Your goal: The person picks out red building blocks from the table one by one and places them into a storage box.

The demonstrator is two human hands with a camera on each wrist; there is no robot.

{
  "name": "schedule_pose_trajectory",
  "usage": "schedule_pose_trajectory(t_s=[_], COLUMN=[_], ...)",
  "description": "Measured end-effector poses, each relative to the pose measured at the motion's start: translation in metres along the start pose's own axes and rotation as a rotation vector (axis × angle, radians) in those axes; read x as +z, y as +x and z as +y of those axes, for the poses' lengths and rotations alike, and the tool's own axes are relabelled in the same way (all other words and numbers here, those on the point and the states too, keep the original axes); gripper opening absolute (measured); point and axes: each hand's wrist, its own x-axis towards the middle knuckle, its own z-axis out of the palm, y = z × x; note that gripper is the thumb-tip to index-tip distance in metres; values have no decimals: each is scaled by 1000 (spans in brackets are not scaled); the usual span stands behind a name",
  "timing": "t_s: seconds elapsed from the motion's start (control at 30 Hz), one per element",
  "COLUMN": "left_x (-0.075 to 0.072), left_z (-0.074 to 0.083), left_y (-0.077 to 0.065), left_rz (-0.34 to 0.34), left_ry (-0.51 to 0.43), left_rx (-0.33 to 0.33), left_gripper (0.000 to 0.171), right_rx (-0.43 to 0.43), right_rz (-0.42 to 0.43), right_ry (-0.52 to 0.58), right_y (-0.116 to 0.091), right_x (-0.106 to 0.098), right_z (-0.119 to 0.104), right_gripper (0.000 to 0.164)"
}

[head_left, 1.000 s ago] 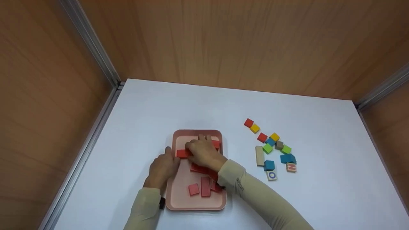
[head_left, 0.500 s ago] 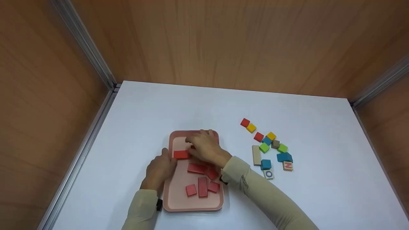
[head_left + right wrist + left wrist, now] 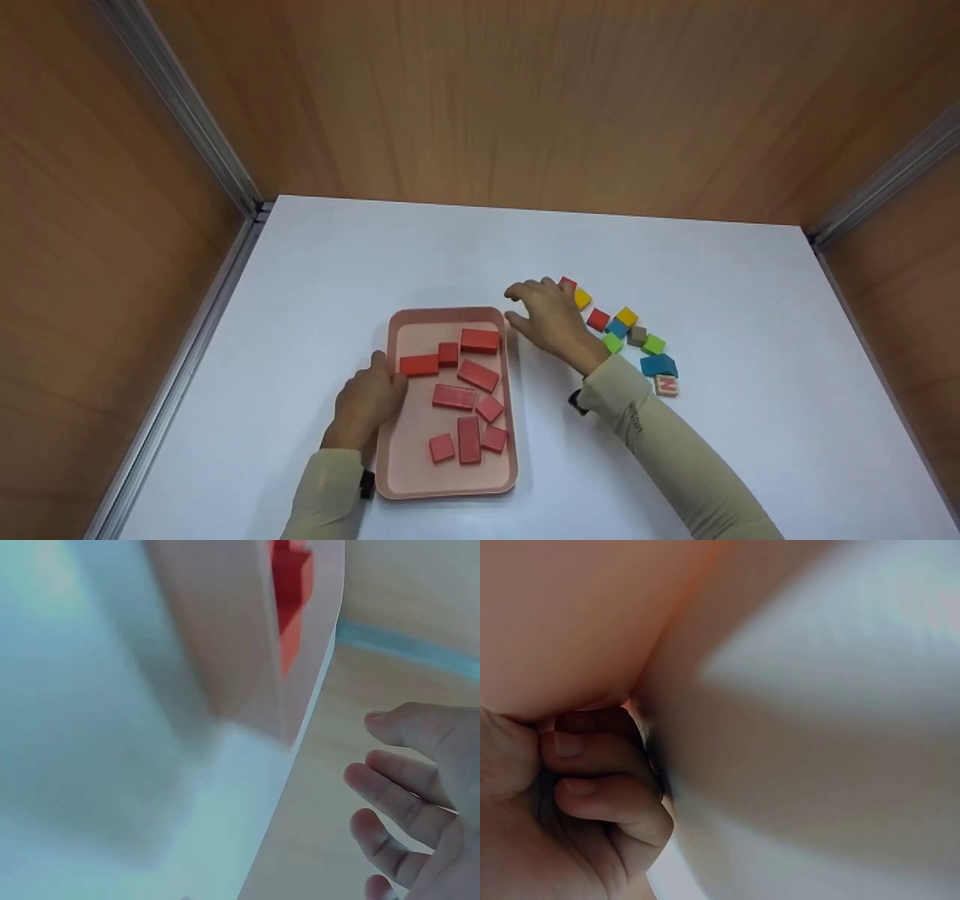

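A pink tray [image 3: 446,490] holds several red wooden blocks [image 3: 454,396], both cubes and longer bricks. My left hand [image 3: 367,399] grips the tray's left rim, thumb over the edge; in the left wrist view its fingers [image 3: 611,799] curl against the tray's outer wall [image 3: 562,622]. My right hand [image 3: 553,315] is raised just right of the tray's far corner, palm turned toward it. In the right wrist view the right hand's fingers [image 3: 401,799] are spread and loosely bent, with nothing between them. Behind this hand a red cube [image 3: 568,283] and a yellow cube [image 3: 583,298] are partly hidden.
Right of the tray lie more loose blocks: a red cube [image 3: 598,319], a blue roof-shaped block [image 3: 659,366], a letter block [image 3: 666,385] and several small cubes. Wooden panels [image 3: 480,105] wall the white table [image 3: 360,247] at the back and sides.
My right hand has left the red blocks inside the tray and moved right, beyond its rim. The red blocks there are uncovered. My left hand still holds the tray's left side.
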Motion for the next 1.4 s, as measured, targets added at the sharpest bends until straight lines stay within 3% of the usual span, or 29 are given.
schedule_pose_trajectory(t_s=[0.23, 0.4, 0.7, 0.83, 1.2, 1.4], left_x=[0, 0, -1, 0, 1, 0], left_z=[-3, -3, -3, -2, -1, -1], left_y=[2, 2, 2, 1, 1, 0], left_rz=[-5, 13, 21, 23, 23, 22], left_ry=[-32, 19, 37, 24, 40, 33], left_rx=[-10, 29, 40, 50, 62, 60], left_gripper=[29, 26, 24, 24, 23, 24], right_rx=[125, 222, 331, 358, 379, 371], right_rz=[43, 49, -35, -82, -110, -65], right_ry=[-28, -19, -96, -97, -77, -82], right_y=[-14, -27, -45, -51, -55, -55], right_x=[-15, -23, -20, -13, -6, -7], right_z=[42, 69, 108, 115, 118, 111], right_gripper=[30, 34, 41, 44, 40, 40])
